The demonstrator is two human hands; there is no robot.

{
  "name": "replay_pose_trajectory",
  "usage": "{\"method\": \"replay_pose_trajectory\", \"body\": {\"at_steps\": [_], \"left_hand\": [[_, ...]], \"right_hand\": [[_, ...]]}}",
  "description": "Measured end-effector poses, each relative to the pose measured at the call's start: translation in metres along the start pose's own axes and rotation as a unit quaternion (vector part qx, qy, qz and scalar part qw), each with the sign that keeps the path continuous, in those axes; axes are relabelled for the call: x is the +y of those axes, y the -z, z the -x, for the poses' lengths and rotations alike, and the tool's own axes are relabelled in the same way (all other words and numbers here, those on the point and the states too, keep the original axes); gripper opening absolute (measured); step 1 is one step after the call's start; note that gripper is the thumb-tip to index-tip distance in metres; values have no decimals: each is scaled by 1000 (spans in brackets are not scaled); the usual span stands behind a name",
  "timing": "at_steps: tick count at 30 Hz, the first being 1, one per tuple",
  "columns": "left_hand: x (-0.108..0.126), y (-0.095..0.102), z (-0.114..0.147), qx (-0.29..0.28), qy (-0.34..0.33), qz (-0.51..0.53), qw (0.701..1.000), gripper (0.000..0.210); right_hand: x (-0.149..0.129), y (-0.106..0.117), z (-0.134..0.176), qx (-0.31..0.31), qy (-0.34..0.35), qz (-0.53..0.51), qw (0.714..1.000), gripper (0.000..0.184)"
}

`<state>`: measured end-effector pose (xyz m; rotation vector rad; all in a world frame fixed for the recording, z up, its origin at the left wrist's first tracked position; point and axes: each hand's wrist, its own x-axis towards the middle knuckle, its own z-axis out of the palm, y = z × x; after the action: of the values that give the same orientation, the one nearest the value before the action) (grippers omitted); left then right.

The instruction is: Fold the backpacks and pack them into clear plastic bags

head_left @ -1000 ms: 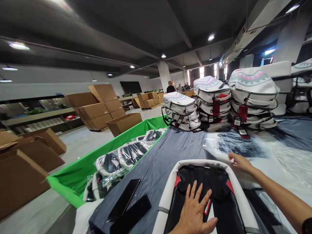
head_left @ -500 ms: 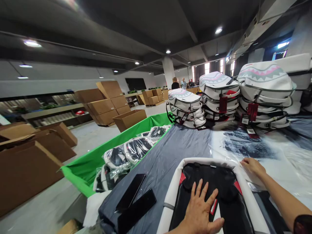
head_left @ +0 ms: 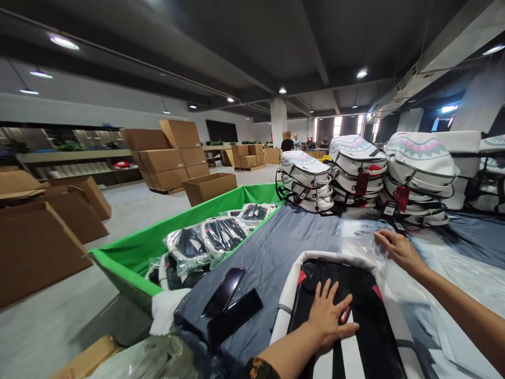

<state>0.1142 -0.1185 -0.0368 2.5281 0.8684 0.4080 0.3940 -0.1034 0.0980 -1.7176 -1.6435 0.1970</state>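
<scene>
A white backpack (head_left: 371,310) with a black padded back and red corner patches lies on the grey-covered table (head_left: 272,245), back side up. My left hand (head_left: 329,316) rests flat on its black panel, fingers spread, beside a small red-edged label. Beyond the pack's top right corner, my right hand (head_left: 398,251) is closed in a pinch on a clear plastic bag (head_left: 359,234). The bag's film extends beside the backpack's right edge; where it ends I cannot tell.
Two black phones (head_left: 224,291) lie left of the backpack. A green-lined bin (head_left: 118,266) beside the table holds several bagged backpacks (head_left: 224,237). Stacks of white backpacks (head_left: 420,158) stand at the table's far side. Cardboard boxes (head_left: 163,160) and two people are farther off.
My right hand has moved forward from the backpack's top right edge, lifting the clear plastic. My left hand stays flat on the panel. The view has shifted slightly.
</scene>
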Motion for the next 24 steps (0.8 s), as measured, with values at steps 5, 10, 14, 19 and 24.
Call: {"method": "replay_pose_trajectory", "body": {"at_steps": [5, 10, 14, 19, 24], "left_hand": [[52, 12, -11, 89, 6, 286, 954, 75], [80, 9, -9, 247, 90, 628, 732, 71], [58, 16, 14, 283, 156, 396, 860, 40], [22, 32, 59, 166, 207, 249, 932, 14], [-8, 156, 87, 379, 104, 143, 908, 40]], "right_hand": [[-58, -16, 70, -6, -4, -123, 992, 67], [-81, -55, 125, -17, 8, -120, 993, 64], [-79, -70, 116, 35, -39, -42, 998, 63], [-69, -59, 61, 133, -73, -33, 988, 56], [-74, -59, 55, 81, -4, -68, 994, 62]]}}
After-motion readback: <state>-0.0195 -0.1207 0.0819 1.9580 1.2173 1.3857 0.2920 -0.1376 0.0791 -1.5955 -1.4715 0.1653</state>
